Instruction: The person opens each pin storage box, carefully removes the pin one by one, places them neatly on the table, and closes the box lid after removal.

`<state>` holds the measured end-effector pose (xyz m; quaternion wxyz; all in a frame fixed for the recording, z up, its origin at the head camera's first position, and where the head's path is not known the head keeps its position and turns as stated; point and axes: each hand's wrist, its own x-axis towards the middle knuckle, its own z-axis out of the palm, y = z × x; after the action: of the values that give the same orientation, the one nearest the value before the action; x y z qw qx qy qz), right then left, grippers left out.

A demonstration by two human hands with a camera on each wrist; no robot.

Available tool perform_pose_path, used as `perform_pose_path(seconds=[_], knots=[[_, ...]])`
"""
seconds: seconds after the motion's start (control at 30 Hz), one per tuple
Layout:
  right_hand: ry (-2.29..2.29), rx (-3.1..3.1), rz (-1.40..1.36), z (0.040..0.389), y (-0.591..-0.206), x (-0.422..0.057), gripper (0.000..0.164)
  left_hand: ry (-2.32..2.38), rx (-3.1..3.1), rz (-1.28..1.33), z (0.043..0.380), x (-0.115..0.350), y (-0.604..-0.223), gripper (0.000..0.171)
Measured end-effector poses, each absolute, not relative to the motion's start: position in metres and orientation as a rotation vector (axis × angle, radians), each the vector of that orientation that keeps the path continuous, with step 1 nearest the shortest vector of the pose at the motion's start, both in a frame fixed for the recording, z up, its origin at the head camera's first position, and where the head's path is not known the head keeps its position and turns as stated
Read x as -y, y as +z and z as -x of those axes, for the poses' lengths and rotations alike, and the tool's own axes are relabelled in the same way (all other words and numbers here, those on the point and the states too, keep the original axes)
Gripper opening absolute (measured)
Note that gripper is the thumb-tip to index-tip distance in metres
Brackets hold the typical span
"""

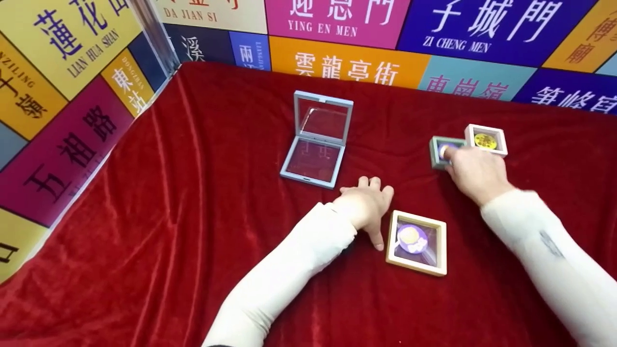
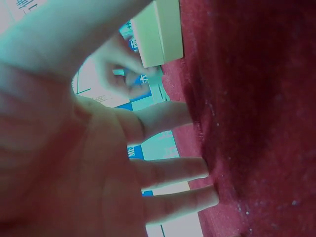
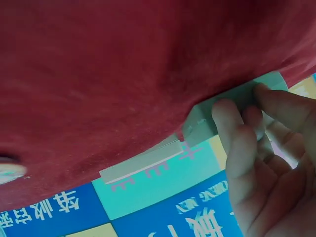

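Nearest you on the cloth-covered bench (image 1: 299,308), the gold frame (image 1: 417,268) lies flat, its clear window facing up, which appears to keep the purple round piece (image 1: 412,239) inside on view; your left grip (image 1: 365,207) is wide and carries nothing, palm down just beside that frame, fingers spread and thumb nearest its edge, a posture that suggests light bracing; the fingertips reach the cloth, though firm contact cannot be confirmed. Farther out, your right grip (image 1: 477,171) pinches the green frame (image 1: 435,156); the left wrist view adds little here, but the right wrist view shows fingertips set on its side wall, presumably because the rim gives firmer purchase than the window. Just beyond, the white frame (image 1: 488,128) holds a yellow round piece (image 1: 485,141); whether the two frames touch cannot be told. Across to the left, the blue case (image 1: 308,180) stands open on its hinge, lower panel flat, evidently as a foot for the raised one; no brand is legible on any frame. Behind everything, the wall panels (image 1: 332,14) read "YING EN MEN", "ZI CHENG MEN", "DA JIAN SI" and "LIAN HUA SHAN", beneath matching Chinese characters.
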<state>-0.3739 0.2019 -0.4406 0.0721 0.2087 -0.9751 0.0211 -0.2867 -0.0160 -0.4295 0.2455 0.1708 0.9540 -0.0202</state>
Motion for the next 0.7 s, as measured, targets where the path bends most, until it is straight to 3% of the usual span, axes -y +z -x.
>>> perform_pose_path(seconds=[0.23,0.43,0.5,0.7], knots=[[0.047,3.0,-0.457,0.414,-0.443,-0.194,0.005,-0.048,-2.594,-0.456,0.286,0.019,-0.43,0.098],[0.081,3.096,-0.366,0.42,-0.439,-0.194,0.012,-0.006,-2.582,-0.488,0.286,0.021,-0.428,0.092],[0.092,3.144,-0.359,0.418,-0.435,-0.195,0.02,0.014,-2.577,-0.505,0.286,0.022,-0.427,0.088],[0.319,3.321,-0.204,0.404,-0.417,-0.191,0.068,0.055,-2.601,-0.634,0.28,0.026,-0.408,0.066]])
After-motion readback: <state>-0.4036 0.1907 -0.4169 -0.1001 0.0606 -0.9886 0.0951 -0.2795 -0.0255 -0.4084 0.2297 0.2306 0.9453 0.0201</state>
